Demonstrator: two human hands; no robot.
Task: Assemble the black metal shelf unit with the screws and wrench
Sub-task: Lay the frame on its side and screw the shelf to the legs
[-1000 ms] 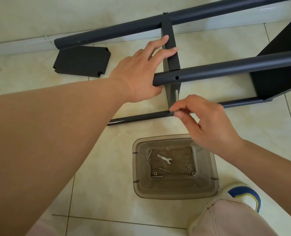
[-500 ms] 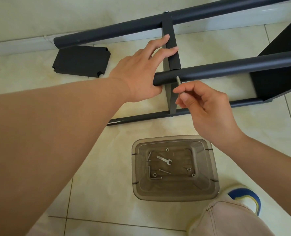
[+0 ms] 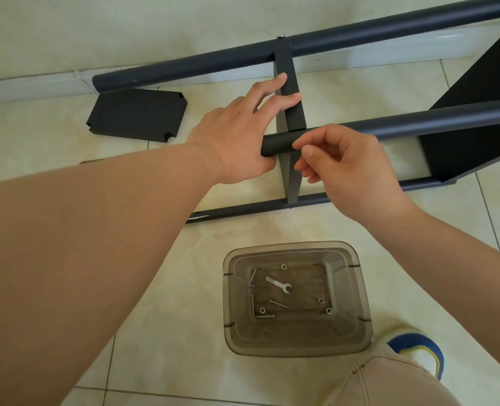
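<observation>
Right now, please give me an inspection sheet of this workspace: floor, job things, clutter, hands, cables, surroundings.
Surface: pale tiled floor.
Job's things: black shelf frame lies on its side, with a crossbar between its tubes; near tube ends at the hands; loose black shelf panel flat on the floor; clear bin holds a wrench, screws and nuts.
Clutter: nothing seen.
Grippers: left hand rests on the crossbar, fingers straight, thumb by the tube end; right hand pinches at the near tube, what it pinches is hidden.
Cables: nothing seen.
Surroundings: wall and baseboard behind; a shoe and knee at lower right.
</observation>
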